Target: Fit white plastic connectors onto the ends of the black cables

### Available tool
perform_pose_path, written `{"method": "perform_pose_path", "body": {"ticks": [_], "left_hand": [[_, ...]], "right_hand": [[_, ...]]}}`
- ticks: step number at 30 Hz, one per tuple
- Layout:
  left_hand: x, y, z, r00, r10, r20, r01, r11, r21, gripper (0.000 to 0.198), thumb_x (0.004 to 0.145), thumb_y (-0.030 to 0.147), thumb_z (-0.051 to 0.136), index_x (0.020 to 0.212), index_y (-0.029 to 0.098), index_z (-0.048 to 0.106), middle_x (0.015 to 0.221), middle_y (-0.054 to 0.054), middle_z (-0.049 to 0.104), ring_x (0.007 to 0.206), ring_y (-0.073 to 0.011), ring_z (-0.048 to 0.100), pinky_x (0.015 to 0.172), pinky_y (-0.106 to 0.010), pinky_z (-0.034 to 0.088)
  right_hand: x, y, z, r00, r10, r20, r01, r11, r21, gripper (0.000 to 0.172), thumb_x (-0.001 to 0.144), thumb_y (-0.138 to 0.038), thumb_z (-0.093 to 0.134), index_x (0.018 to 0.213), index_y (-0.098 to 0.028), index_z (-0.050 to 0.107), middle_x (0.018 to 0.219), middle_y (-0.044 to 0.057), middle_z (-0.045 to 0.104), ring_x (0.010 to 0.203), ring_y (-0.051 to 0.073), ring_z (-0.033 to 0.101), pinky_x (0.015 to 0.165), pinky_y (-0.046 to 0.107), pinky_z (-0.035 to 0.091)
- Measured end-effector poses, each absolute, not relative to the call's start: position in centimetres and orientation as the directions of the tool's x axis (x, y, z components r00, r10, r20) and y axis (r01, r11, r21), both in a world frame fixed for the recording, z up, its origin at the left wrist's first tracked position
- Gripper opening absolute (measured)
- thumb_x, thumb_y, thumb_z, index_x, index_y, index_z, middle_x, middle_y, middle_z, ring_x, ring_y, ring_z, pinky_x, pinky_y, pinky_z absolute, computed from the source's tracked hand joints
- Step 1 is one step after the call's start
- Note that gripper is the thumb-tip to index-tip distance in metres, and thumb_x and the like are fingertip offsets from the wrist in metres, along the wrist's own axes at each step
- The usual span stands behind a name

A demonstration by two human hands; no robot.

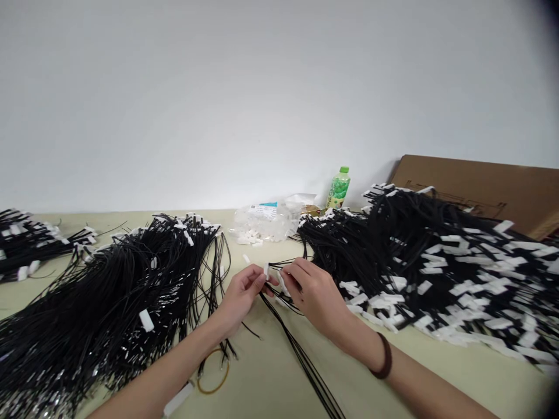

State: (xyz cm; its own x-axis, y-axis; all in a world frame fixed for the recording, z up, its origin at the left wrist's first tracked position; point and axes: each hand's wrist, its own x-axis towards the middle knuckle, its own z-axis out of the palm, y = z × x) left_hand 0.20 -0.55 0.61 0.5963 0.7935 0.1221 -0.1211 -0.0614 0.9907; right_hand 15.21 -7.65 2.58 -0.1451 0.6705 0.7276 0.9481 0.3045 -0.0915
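My left hand (241, 298) pinches a small white connector (266, 270) at the end of thin black wires (301, 355) that trail toward me over the pale table (271, 378). My right hand (315, 291), fingers curled, grips the same wire ends and another white connector (283, 283) just right of the left hand. The two hands nearly touch at the table's middle. A brown band circles my right wrist.
A big heap of black wires (109, 302) lies at left, and a larger heap with white connectors (437, 267) at right. Behind are a clear bag of white connectors (266, 224), a green bottle (338, 187) and cardboard (480, 186). A rubber band (213, 378) lies near my left forearm.
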Motion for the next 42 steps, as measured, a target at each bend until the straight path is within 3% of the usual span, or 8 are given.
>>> {"method": "perform_pose_path", "body": {"ticks": [9,17,21,25,30,42], "left_hand": [[0.2,-0.6,0.7,0.592,0.794,0.135,-0.113,-0.083,0.99,0.027,0.075,0.044,0.057,0.077,0.017,0.058,0.084,-0.004,0.064,0.066,-0.0134,0.055,0.069,-0.026,0.041],[0.2,-0.7,0.8,0.62,0.771,0.141,-0.083,-0.114,0.99,0.025,0.078,0.041,0.055,0.076,0.017,0.056,0.083,-0.004,0.063,0.065,-0.0136,0.055,0.069,-0.027,0.042],[0.3,-0.6,0.7,0.658,0.738,0.151,-0.076,-0.135,0.988,0.026,0.079,0.042,0.054,0.076,0.017,0.057,0.08,-0.004,0.062,0.067,-0.014,0.055,0.068,-0.027,0.043],[0.3,-0.6,0.6,0.681,0.716,0.154,-0.074,-0.141,0.987,0.027,0.079,0.042,0.053,0.075,0.016,0.055,0.075,-0.002,0.059,0.068,-0.0139,0.055,0.069,-0.027,0.044],[0.3,-0.7,0.6,0.692,0.707,0.146,-0.094,-0.112,0.989,0.028,0.077,0.044,0.055,0.075,0.016,0.054,0.072,-0.001,0.057,0.069,-0.0142,0.054,0.067,-0.028,0.044],[0.3,-0.8,0.6,0.71,0.696,0.109,-0.105,-0.049,0.993,0.028,0.075,0.043,0.058,0.074,0.015,0.055,0.073,-0.002,0.06,0.068,-0.0145,0.055,0.067,-0.028,0.044]], "right_hand": [[15.2,-7.6,2.6,-0.103,0.693,0.714,0.937,0.309,-0.165,0.017,0.087,-0.016,0.044,0.076,-0.015,0.057,0.071,0.001,0.053,0.065,0.009,0.049,0.059,0.021,0.034],[15.2,-7.7,3.0,-0.149,0.648,0.747,0.953,0.295,-0.066,0.017,0.087,-0.018,0.045,0.071,-0.015,0.053,0.07,0.002,0.051,0.069,0.012,0.044,0.061,0.024,0.033],[15.4,-7.6,3.4,-0.217,0.609,0.763,0.939,0.344,-0.007,0.016,0.088,-0.017,0.043,0.075,-0.014,0.051,0.083,0.006,0.053,0.08,0.016,0.043,0.071,0.028,0.037],[15.8,-7.1,2.9,-0.261,0.62,0.74,0.837,0.527,-0.147,0.009,0.087,-0.012,0.039,0.084,-0.014,0.047,0.107,0.009,0.053,0.102,0.016,0.046,0.086,0.029,0.04],[15.9,-7.0,2.5,-0.241,0.757,0.608,0.765,0.534,-0.361,0.021,0.09,-0.017,0.037,0.107,-0.019,0.046,0.09,0.004,0.058,0.085,0.012,0.053,0.073,0.024,0.043],[16.3,-6.8,2.4,-0.258,0.749,0.61,0.745,0.556,-0.368,0.021,0.09,-0.014,0.035,0.106,-0.018,0.047,0.079,0.003,0.053,0.079,0.012,0.048,0.073,0.025,0.043]]}}
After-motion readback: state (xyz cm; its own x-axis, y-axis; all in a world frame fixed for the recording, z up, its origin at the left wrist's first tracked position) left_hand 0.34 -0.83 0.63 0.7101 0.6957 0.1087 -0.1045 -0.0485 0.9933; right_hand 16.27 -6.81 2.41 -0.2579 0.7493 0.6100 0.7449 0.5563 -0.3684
